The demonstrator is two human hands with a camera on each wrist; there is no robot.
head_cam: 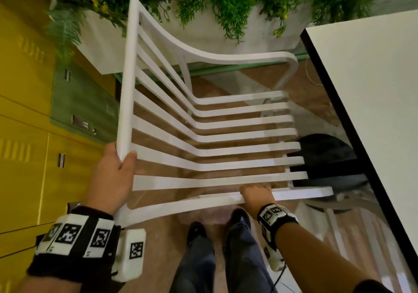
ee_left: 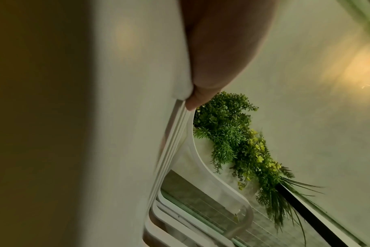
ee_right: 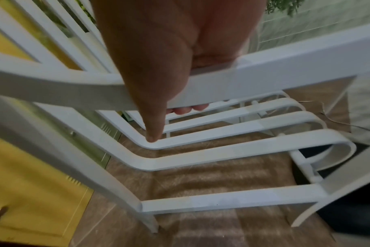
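Observation:
A white slatted chair (head_cam: 217,134) is held up off the brown floor, seen from the side, its backrest to the left and its seat to the right. My left hand (head_cam: 113,175) grips the near corner of the backrest's top rail, thumb over the edge. My right hand (head_cam: 255,196) grips the near armrest bar, its fingers curled under it. In the right wrist view the right hand (ee_right: 180,86) wraps the armrest (ee_right: 285,70) with fingertips showing beneath. In the left wrist view the left hand (ee_left: 217,55) holds the chair (ee_left: 173,150) at its rail end.
A white table (head_cam: 373,93) with a black edge stands on the right. Yellow and green lockers (head_cam: 29,134) line the left. A white planter (head_cam: 203,32) with hanging green plants sits ahead. A dark object (head_cam: 325,154) lies under the table. My shoes (head_cam: 217,225) stand below the chair.

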